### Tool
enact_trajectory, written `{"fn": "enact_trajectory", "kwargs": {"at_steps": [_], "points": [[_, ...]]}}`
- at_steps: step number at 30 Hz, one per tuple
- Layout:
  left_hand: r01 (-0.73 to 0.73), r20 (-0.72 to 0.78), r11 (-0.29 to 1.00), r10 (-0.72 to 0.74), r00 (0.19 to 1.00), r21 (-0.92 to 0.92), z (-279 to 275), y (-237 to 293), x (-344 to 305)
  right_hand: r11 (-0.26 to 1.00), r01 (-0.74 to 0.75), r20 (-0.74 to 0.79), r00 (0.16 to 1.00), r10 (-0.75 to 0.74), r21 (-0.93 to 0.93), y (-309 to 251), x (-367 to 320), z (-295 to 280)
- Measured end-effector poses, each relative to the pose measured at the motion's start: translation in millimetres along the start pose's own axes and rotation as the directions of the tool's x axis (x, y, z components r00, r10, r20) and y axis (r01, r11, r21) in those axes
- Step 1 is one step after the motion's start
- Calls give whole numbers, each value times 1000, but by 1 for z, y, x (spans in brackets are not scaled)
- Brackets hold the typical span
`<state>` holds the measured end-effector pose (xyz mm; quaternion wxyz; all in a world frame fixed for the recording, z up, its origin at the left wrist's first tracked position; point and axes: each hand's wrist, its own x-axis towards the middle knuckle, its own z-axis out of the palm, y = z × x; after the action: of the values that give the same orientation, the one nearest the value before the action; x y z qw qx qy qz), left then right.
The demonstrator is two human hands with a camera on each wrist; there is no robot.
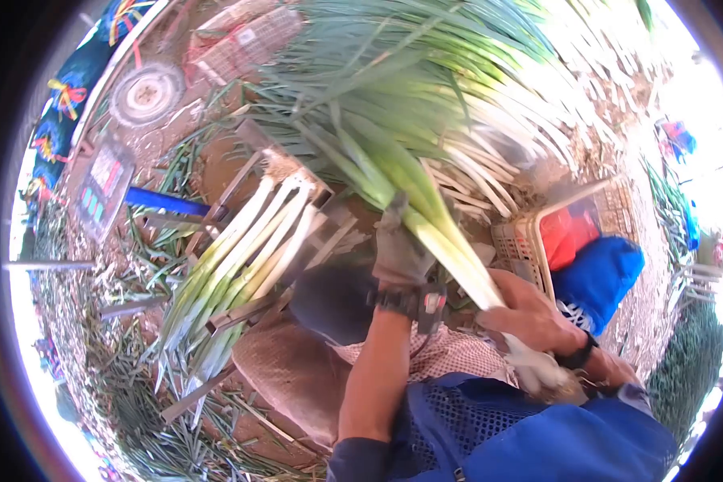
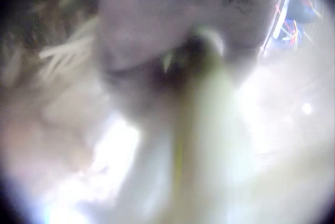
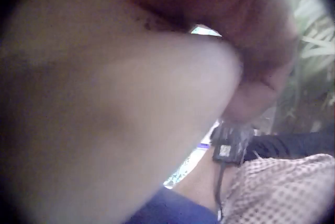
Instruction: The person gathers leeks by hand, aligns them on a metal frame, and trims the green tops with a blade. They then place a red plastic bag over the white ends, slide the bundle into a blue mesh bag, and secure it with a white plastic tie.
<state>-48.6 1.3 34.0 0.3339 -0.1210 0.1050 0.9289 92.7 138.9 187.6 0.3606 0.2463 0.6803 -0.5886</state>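
Observation:
A few long leeks point(image 1: 458, 253) lie diagonally across the lap in the head view, green leaves pointing up and left, white ends down and right. The gloved left hand point(image 1: 400, 247) grips them where the green turns pale. Lower down, the bare right hand point(image 1: 530, 313) curls its fingers around the white shafts, and the root end point(image 1: 542, 368) sticks out below it. In the left wrist view the glove point(image 2: 172, 30) wraps over a blurred pale stalk point(image 2: 214, 119). Curled fingers point(image 3: 251, 41) of the right hand show in the right wrist view.
To the left, a bunch of leeks point(image 1: 257, 241) rests on a metal frame point(image 1: 241, 309). A large leek pile point(image 1: 490, 72) spreads ahead. On the right stands a plastic basket point(image 1: 530, 249) beside a blue bundle point(image 1: 598, 273). A wheel point(image 1: 146, 94) is at upper left.

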Motion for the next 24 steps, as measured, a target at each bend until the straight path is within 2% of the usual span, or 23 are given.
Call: {"fn": "enact_trajectory", "kwargs": {"at_steps": [1, 2, 4, 6, 7, 9, 11, 14, 16, 18, 20, 22, 24], "points": [[-116, 74, 993, 113, 991, 29, 10, 11, 6, 996, 83, -53, 995, -85, -42, 1, -12, -1], [-145, 167, 988, 152, 974, -55, 12, 20, 12, 988, 151, -65, 986, -152, -26, 0, -25, 0], [-250, 195, 944, 293, 936, -216, 48, 38, 16, 959, 282, -101, 955, -280, 15, -1, -47, 4], [-517, 316, 856, 495, 809, -15, 68, 67, 16, 911, 408, -148, 906, -396, 60, -4, -66, 9], [-601, 359, 798, 550, 754, 38, 75, 81, 14, 897, 440, -127, 888, -443, -49, 4, -69, 5], [-672, 397, 740, 610, 686, 23, 92, 117, -6, 818, 488, -94, 839, -536, -303, 7, -65, -4], [-736, 441, 677, 659, 609, 5, 104, 161, -43, 655, 492, -49, 777, -627, -573, -2, -51, -6], [-826, 521, 564, 706, 479, -5, 114, 235, -126, 401, 511, 95, 698, -710, -761, -57, -14, 5], [-875, 582, 484, 712, 392, -2, 114, 285, -194, 80, 654, 324, 472, -820, -752, -106, 20, 27], [-905, 635, 425, 694, 339, 18, 109, 330, -261, -94, 750, 474, 310, -824, -655, -158, 61, 64], [-917, 669, 392, 663, 337, 74, 91, 371, -318, -78, 822, 517, 278, -809, -564, -199, 116, 105], [-926, 651, 345, 669, 357, 153, 51, 406, -360, -266, 863, 610, 60, -790, -429, -238, 185, 152], [-925, 553, 273, 743, 378, 265, -12, 435, -384, -228, 875, 658, 129, -742, -428, -270, 235, 193]]}}
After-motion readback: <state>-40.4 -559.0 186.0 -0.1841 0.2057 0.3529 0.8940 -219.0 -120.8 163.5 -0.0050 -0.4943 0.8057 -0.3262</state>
